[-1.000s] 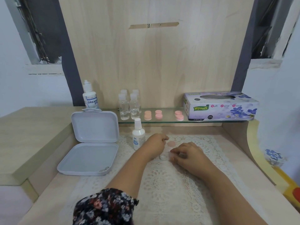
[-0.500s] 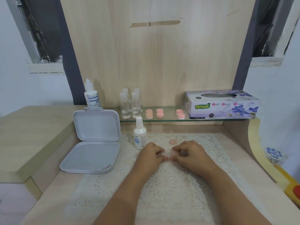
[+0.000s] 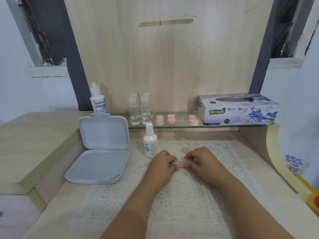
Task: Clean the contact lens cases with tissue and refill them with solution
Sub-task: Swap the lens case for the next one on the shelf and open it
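A pale wooden bench (image 3: 51, 200) carries a lace mat (image 3: 172, 195), with the tissue box (image 3: 238, 109) waiting on the glass shelf (image 3: 181, 125). At the mat's middle, left hand (image 3: 163, 163) and right hand (image 3: 201, 160) meet, fingers pinching a small clear lens case (image 3: 179, 163) between them, probably to steady it for wiping; its pink cap (image 3: 185, 149) lies just behind.

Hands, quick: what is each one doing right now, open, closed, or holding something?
Left hand: fingers curled, pinching a small clear piece held between both hands.
Right hand: fingers curled, pinching the same piece. What the piece is cannot be told.
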{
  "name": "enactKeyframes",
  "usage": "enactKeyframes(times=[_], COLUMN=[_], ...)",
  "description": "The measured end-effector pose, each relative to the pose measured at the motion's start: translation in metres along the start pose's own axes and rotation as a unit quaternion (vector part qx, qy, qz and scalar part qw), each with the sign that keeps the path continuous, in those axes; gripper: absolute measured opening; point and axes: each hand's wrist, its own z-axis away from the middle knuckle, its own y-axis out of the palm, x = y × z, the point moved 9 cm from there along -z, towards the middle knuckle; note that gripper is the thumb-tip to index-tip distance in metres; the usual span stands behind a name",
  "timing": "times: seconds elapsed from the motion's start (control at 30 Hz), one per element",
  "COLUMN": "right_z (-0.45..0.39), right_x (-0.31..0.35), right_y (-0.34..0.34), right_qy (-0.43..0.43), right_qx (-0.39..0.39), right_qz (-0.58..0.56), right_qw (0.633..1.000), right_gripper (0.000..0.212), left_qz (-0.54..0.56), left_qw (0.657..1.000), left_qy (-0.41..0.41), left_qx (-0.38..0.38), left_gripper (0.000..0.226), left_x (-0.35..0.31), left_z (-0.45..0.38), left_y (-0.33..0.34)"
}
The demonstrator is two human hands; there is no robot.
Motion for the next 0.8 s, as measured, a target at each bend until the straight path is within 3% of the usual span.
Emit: enactKeyframes(times=[0.17, 0.33, 0.43, 0.57, 0.7, 0.8], right_z=[0.004, 0.007, 0.006, 0.006, 0.007, 0.009], right_x=[-0.001, -0.009, -0.006, -0.002, 0.0, -0.008], right_y=[0.002, -0.004, -0.007, -0.005, -0.002, -0.007], right_qy=[0.001, 0.074, 0.068, 0.032, 0.031, 0.077], right_qx=[0.021, 0.006, -0.01, -0.011, 0.007, -0.011], right_qz=[-0.016, -0.03, 0.026, 0.0, -0.029, -0.039], right_qw=[1.0, 0.997, 0.997, 0.999, 0.999, 0.996], right_gripper=[0.027, 0.047, 0.041, 0.02, 0.029, 0.036], left_qz=[-0.001, -0.01, -0.006, 0.008, 0.002, -0.001], left_qw=[1.0, 1.0, 1.0, 1.0, 1.0, 1.0], left_qy=[0.004, 0.009, 0.011, 0.004, 0.006, 0.008], left_qx=[-0.007, -0.015, -0.019, -0.018, -0.017, -0.016], left_gripper=[0.028, 0.027, 0.027, 0.028, 0.029, 0.029], left_x=[0.0, -0.001, -0.001, 0.001, 0.001, 0.0], left_z=[0.0, 0.0, 0.0, 0.0, 0.0, 0.0], left_y=[0.0, -0.001, -0.002, -0.001, -0.001, -0.002])
